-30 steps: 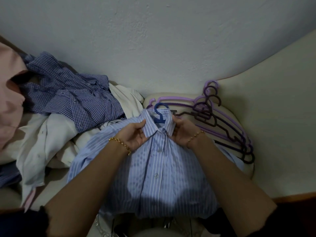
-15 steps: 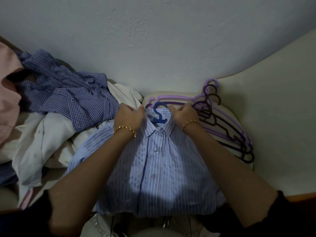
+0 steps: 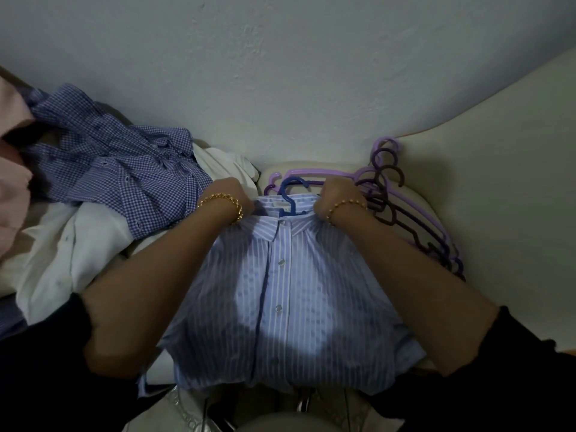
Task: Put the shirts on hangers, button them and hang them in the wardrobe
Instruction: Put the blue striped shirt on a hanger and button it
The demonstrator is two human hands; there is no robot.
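Evidently, step in hand: the collar of the striped shirt is judged to be getting seated over the blue hanger, with the placket apparently buttoned.
Shirt position: laid front-up across the lap, hook pointed toward the wall; not yet hung.
Left hand: curled, with fabric pinched at the collar's left end.
Right hand: curled likewise, with fabric gripped at the collar's right end.
Done well: both sides should be drawn evenly, so that the collar is centred about the hook and the shoulders are settled on the hanger arms.
Risk: the hook lies just beside the spare hangers and could be snagged when lifted.
Waiting: checked shirt and white shirt, heaped to the left.
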